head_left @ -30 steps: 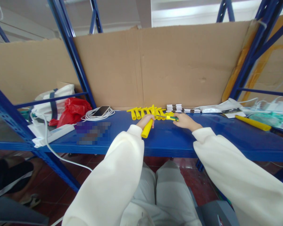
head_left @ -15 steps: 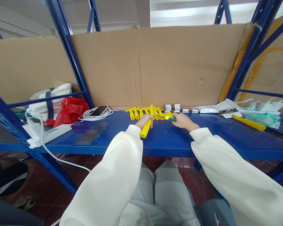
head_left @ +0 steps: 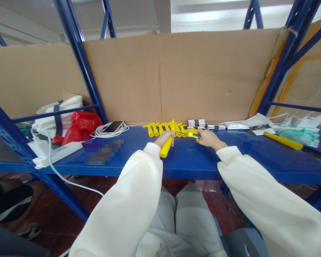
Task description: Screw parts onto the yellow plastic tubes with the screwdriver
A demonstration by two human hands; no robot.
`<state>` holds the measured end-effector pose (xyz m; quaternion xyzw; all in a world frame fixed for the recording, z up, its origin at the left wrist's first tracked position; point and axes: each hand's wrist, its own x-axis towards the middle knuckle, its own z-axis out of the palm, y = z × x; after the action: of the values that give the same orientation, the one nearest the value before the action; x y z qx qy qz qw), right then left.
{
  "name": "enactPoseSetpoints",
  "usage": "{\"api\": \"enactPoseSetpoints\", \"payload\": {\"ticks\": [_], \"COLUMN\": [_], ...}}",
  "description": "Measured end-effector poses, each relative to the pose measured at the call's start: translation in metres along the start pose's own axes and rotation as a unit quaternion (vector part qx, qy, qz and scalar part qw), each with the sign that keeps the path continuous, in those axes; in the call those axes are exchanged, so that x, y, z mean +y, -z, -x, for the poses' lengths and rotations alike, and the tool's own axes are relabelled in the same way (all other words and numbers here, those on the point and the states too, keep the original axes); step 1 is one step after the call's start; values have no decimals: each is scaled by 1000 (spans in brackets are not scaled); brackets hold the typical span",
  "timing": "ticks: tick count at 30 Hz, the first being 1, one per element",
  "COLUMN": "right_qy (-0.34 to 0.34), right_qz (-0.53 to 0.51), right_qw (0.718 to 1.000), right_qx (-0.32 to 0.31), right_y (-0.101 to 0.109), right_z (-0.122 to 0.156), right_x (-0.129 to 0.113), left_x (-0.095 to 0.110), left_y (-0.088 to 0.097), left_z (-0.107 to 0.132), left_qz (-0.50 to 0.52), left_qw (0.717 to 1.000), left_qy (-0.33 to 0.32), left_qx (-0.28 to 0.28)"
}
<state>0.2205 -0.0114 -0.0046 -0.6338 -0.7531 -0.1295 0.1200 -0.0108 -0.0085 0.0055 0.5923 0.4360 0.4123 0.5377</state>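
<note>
My left hand (head_left: 163,138) is closed around a yellow plastic handle (head_left: 165,149) with a hollow round end, which tilts toward me. The handle's far end rises above the fingers in a T-like shape. In my right hand (head_left: 209,138) is a screwdriver (head_left: 194,135) with a yellow and green grip, its thin shaft pointing left at the far part of the handle. Whether the tip touches it I cannot tell. Behind both hands, several similar yellow T-shaped handles (head_left: 151,130) lie in a row along the cardboard.
White stacked pieces (head_left: 196,123) stand behind my right hand. A phone (head_left: 113,126) lies on a coiled white cable (head_left: 97,132) at left, near a red bag (head_left: 80,125) and a power strip (head_left: 65,151). A yellow rod (head_left: 283,141) lies at right. Cardboard (head_left: 203,75) walls the back.
Both hands keep their places and grips. The screwdriver's grip shows its yellow and green sides differently, as if turned slightly. The whole view has shifted a little.
</note>
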Motion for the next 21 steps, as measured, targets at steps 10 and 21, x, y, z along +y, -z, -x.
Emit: {"api": "enactPoseSetpoints", "payload": {"ticks": [10,21], "right_qy": [-5,0], "right_qz": [-34,0], "right_qw": [999,1000], "right_qx": [-26,2], "right_y": [3,1], "right_z": [1,2], "right_x": [-3,-1], "left_x": [1,3], "left_y": [-1,-1], "left_z": [1,4], "left_qz": [1,-17], "left_qw": [1000,1000], "left_qy": [2,1], "left_qx": [10,6]}}
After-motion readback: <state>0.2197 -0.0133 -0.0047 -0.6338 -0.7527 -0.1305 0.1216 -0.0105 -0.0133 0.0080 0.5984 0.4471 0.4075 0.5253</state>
